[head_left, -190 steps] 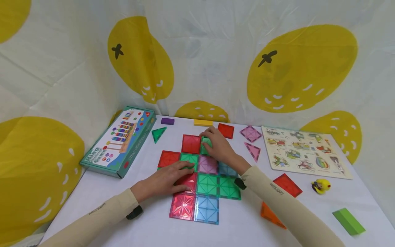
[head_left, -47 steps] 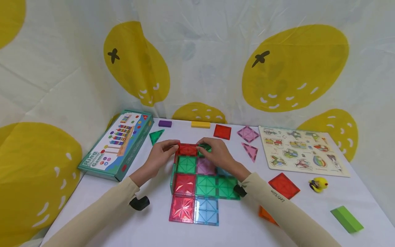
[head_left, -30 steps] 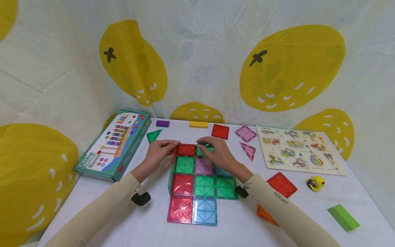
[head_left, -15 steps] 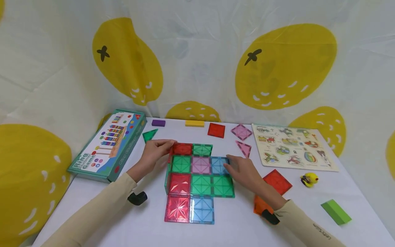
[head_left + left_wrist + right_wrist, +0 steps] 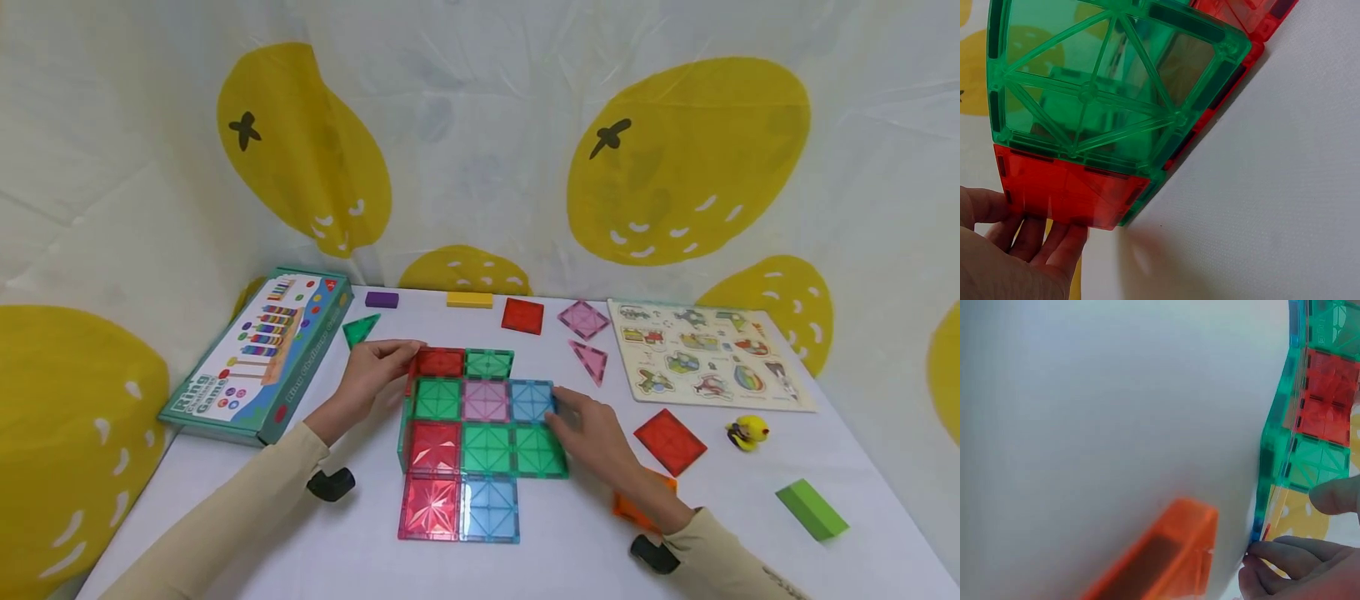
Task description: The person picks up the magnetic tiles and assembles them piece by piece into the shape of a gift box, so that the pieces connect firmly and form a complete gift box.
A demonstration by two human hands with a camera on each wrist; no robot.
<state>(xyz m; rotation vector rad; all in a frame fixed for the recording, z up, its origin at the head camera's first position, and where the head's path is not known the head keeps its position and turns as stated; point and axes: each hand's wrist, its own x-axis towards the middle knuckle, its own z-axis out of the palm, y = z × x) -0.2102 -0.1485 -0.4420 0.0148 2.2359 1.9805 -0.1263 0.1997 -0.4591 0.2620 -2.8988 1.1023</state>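
Note:
Translucent square tiles make a structure mid-table. In the head view, a red tile [image 5: 441, 362] and a green tile [image 5: 489, 363] stand upright along its back. At its left side stand a green tile [image 5: 1094, 87] and a red tile [image 5: 1066, 187], seen in the left wrist view. My left hand [image 5: 367, 379] pinches the upright red tiles at the back-left corner. My right hand [image 5: 596, 429] touches the right edge of a flat blue tile [image 5: 531, 402], its thumb apart from the fingers. A pink tile [image 5: 486, 401] lies flat beside the blue one.
Loose red [image 5: 671, 442] and orange [image 5: 637, 504] tiles lie near my right forearm. A boxed ring game [image 5: 258, 358] is at left, a picture puzzle board [image 5: 708, 354] at right. A yellow figurine [image 5: 747, 432] and a green block [image 5: 812, 510] lie at far right.
The back red and green tiles and left-side tiles, flat earlier, now stand upright. My right hand let go of the back green tile and moved right to the blue tile; my left keeps its pinch.

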